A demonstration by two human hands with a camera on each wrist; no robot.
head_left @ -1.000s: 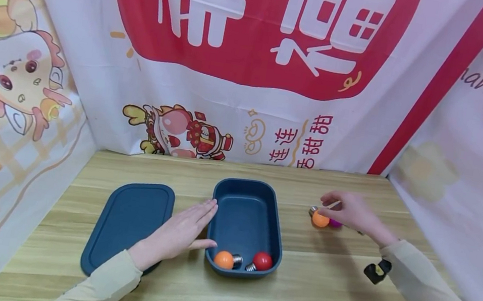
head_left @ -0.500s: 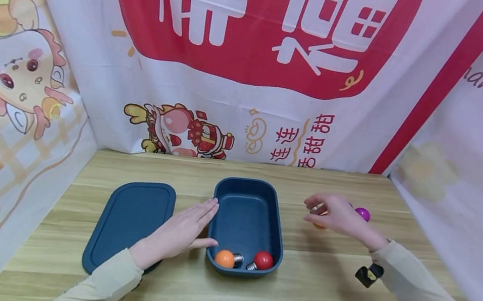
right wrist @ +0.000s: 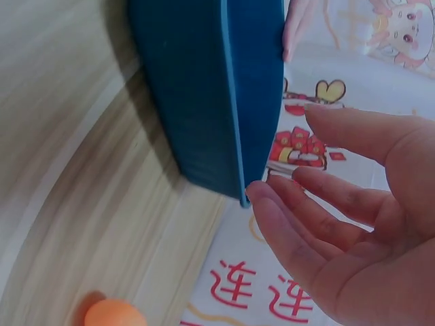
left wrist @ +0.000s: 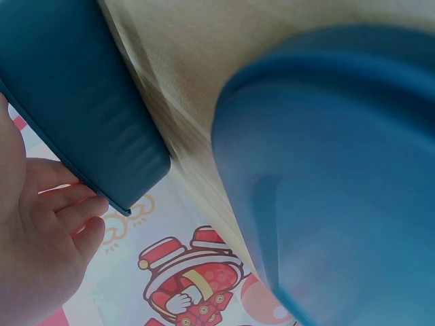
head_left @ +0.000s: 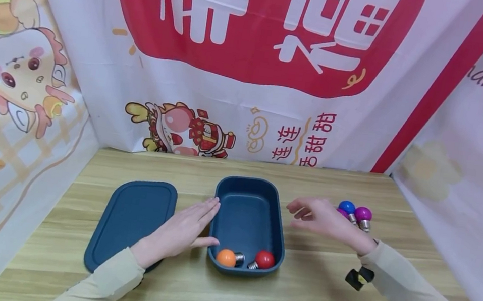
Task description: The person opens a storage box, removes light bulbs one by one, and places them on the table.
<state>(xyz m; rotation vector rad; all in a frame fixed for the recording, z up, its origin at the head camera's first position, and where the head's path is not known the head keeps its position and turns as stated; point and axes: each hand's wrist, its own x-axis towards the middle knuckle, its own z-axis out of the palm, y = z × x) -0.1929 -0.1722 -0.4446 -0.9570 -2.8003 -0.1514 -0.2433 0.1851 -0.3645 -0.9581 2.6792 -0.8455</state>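
Note:
A dark blue rectangular container [head_left: 280,237] stands in the middle of the table in the head view. At its near end lie an orange bulb [head_left: 226,257] and a red bulb [head_left: 265,259] with metal screw bases. My left hand [head_left: 180,229] rests against the container's left rim, fingers extended. Just right of the container hovers my right hand [head_left: 324,220], its fingers loosely bent and nothing between them. In the right wrist view, another orange bulb [right wrist: 114,314] shows at the bottom edge; the hand hides it in the head view.
Beyond the right hand lie a blue bulb [head_left: 346,206] and a purple bulb [head_left: 363,214], with a second purple bulb [head_left: 342,212] partly covered. A flat dark blue lid [head_left: 133,222] lies left of the container. Printed cloth [head_left: 245,120] hangs behind the table.
My right hand has moved left toward the container, uncovering the blue and purple bulbs. The orange bulb beneath it has dropped out of the head view. My left hand stays put.

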